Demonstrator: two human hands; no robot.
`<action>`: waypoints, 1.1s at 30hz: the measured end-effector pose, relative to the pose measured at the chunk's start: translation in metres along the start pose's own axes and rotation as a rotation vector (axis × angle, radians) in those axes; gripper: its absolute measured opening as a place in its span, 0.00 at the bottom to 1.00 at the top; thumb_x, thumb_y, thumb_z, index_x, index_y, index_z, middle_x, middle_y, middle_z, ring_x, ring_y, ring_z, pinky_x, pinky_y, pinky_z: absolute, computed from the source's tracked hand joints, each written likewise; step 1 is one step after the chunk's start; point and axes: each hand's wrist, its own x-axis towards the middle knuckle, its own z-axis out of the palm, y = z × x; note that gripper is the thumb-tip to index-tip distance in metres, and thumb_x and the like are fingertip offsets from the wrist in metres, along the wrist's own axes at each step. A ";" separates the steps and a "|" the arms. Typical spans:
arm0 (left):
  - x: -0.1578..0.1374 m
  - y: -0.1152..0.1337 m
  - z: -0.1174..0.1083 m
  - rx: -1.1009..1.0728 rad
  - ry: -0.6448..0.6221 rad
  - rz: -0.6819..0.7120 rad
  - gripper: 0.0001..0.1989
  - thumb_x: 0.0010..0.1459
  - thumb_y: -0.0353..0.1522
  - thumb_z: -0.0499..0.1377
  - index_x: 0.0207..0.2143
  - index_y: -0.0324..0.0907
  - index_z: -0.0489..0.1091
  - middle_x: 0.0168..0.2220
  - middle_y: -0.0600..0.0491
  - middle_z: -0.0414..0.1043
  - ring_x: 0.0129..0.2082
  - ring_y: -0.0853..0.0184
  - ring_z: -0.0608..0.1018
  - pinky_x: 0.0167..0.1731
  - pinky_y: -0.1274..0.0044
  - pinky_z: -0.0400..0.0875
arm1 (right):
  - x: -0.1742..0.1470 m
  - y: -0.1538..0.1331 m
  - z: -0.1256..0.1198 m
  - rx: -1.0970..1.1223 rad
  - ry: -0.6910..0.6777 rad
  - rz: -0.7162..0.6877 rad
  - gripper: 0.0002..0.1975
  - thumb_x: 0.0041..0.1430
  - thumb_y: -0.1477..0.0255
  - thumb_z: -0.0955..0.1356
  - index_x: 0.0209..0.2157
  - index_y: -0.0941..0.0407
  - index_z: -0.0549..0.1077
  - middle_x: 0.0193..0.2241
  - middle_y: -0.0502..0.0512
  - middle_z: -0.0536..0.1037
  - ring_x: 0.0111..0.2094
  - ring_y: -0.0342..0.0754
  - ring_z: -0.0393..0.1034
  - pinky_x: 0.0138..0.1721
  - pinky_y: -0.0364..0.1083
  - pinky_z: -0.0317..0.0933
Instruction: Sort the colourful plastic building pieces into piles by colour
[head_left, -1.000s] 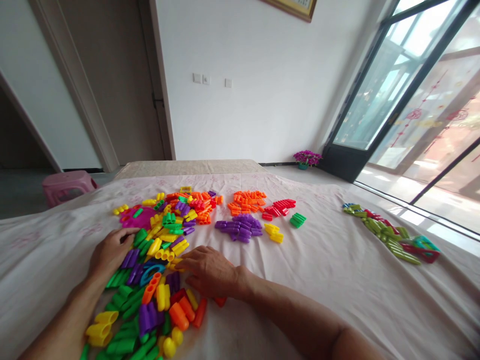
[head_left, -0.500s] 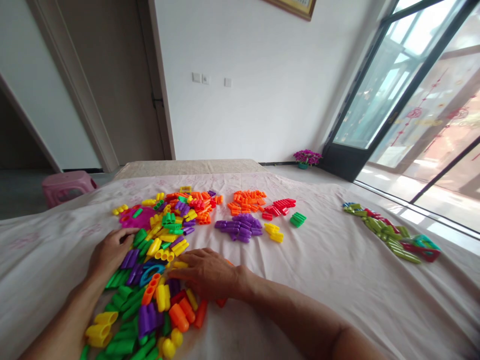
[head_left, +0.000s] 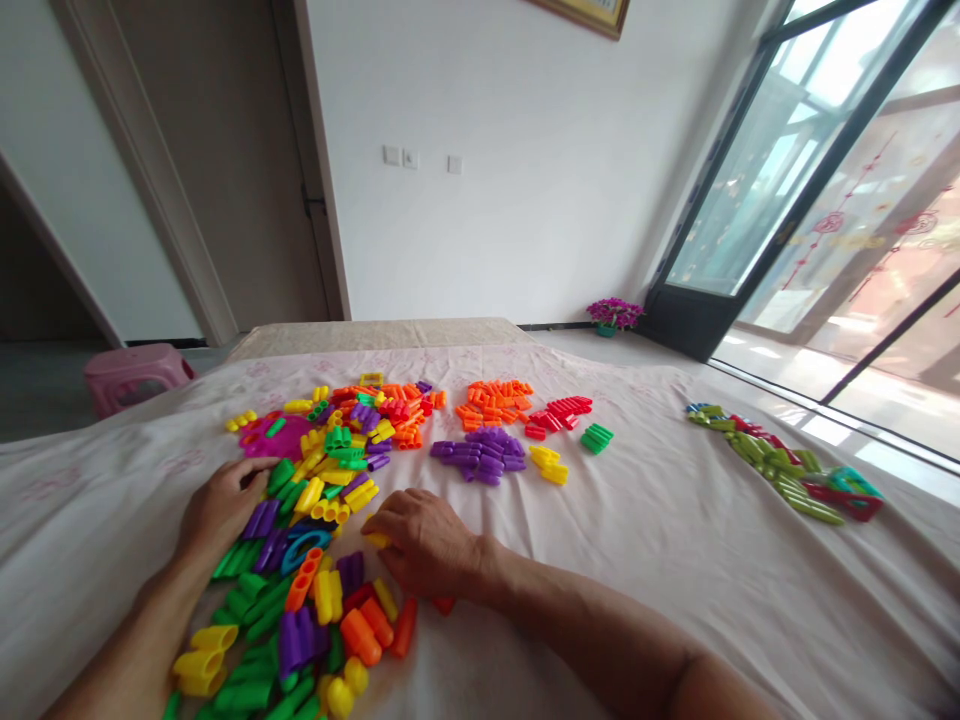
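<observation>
A long pile of plastic building blocks, green, purple, yellow and orange, lies on the cloth between my hands. At the pile's left edge, my left hand [head_left: 221,505] is curled, its fingertips closed against a green block [head_left: 281,475]. My right hand [head_left: 426,540] is closed over a yellow block [head_left: 377,540] at the pile's right side; the yellow end shows past the fingers. Below that hand lie a purple block [head_left: 350,572], a yellow block [head_left: 328,597] and an orange block [head_left: 361,638]. A blue curved piece [head_left: 306,549] sits mid-pile.
Farther out are groups of orange blocks [head_left: 495,402], purple blocks [head_left: 480,457], red blocks [head_left: 561,415], yellow blocks [head_left: 550,465] and green blocks [head_left: 597,438]. Olive-green pieces [head_left: 757,455] lie far right. A pink stool [head_left: 139,370] stands beyond the table's left side.
My right hand has drawn slightly right, away from the pile, with the yellow block in its fingers. A purple block beneath it shows more. My left hand has stayed in place.
</observation>
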 end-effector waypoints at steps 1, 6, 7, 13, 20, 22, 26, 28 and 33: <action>0.000 0.000 0.000 0.001 0.002 -0.001 0.19 0.60 0.40 0.51 0.46 0.45 0.76 0.49 0.50 0.76 0.49 0.60 0.77 0.49 0.74 0.68 | 0.000 0.001 0.000 0.017 0.026 0.021 0.17 0.57 0.74 0.68 0.50 0.54 0.73 0.44 0.55 0.77 0.45 0.49 0.71 0.49 0.47 0.62; 0.000 -0.002 0.001 -0.009 0.001 0.016 0.20 0.60 0.40 0.51 0.47 0.44 0.76 0.50 0.48 0.76 0.50 0.59 0.76 0.51 0.71 0.68 | -0.002 0.000 -0.005 0.091 0.106 0.114 0.18 0.58 0.73 0.69 0.51 0.54 0.73 0.47 0.57 0.77 0.47 0.49 0.72 0.49 0.46 0.64; 0.000 -0.002 0.001 -0.009 0.005 0.022 0.20 0.60 0.40 0.51 0.47 0.44 0.76 0.50 0.48 0.76 0.50 0.59 0.76 0.51 0.71 0.68 | -0.002 -0.001 -0.007 0.100 0.111 0.118 0.18 0.58 0.73 0.69 0.51 0.54 0.73 0.47 0.57 0.77 0.47 0.49 0.72 0.49 0.46 0.64; 0.000 -0.002 0.001 0.005 0.013 0.026 0.19 0.60 0.41 0.51 0.46 0.45 0.76 0.49 0.50 0.76 0.49 0.60 0.77 0.49 0.73 0.69 | -0.005 -0.002 -0.010 0.094 0.091 0.133 0.19 0.59 0.70 0.69 0.52 0.54 0.72 0.47 0.57 0.76 0.45 0.49 0.73 0.47 0.45 0.65; 0.000 -0.002 0.000 0.012 -0.003 0.014 0.19 0.60 0.41 0.51 0.47 0.45 0.76 0.49 0.50 0.76 0.49 0.60 0.76 0.49 0.73 0.69 | -0.005 0.000 -0.008 0.021 0.020 0.022 0.14 0.63 0.68 0.66 0.49 0.56 0.73 0.41 0.56 0.79 0.41 0.49 0.73 0.46 0.46 0.63; 0.000 -0.001 -0.001 0.007 -0.013 0.003 0.20 0.60 0.41 0.50 0.47 0.45 0.75 0.50 0.50 0.75 0.50 0.59 0.76 0.50 0.73 0.68 | -0.004 0.001 -0.008 0.003 -0.002 -0.009 0.14 0.63 0.68 0.66 0.48 0.55 0.74 0.40 0.55 0.79 0.40 0.48 0.73 0.47 0.46 0.62; 0.000 -0.001 -0.001 -0.002 -0.027 -0.014 0.20 0.61 0.42 0.50 0.47 0.45 0.75 0.51 0.49 0.74 0.51 0.58 0.75 0.51 0.71 0.67 | -0.005 0.001 -0.008 -0.001 -0.019 -0.008 0.14 0.62 0.70 0.66 0.49 0.55 0.74 0.41 0.55 0.79 0.40 0.48 0.73 0.47 0.46 0.62; -0.001 0.000 -0.001 -0.011 -0.028 -0.015 0.20 0.61 0.42 0.50 0.47 0.44 0.75 0.51 0.49 0.75 0.51 0.58 0.75 0.51 0.71 0.67 | -0.005 0.000 -0.008 0.001 -0.017 -0.003 0.14 0.62 0.71 0.66 0.49 0.55 0.74 0.41 0.55 0.79 0.41 0.48 0.73 0.48 0.46 0.62; 0.000 0.000 -0.001 -0.017 -0.030 -0.016 0.20 0.61 0.41 0.50 0.47 0.44 0.75 0.51 0.49 0.75 0.51 0.58 0.75 0.51 0.71 0.67 | -0.006 -0.001 -0.007 0.027 0.006 0.021 0.16 0.62 0.72 0.64 0.51 0.55 0.73 0.41 0.56 0.80 0.41 0.49 0.73 0.48 0.47 0.62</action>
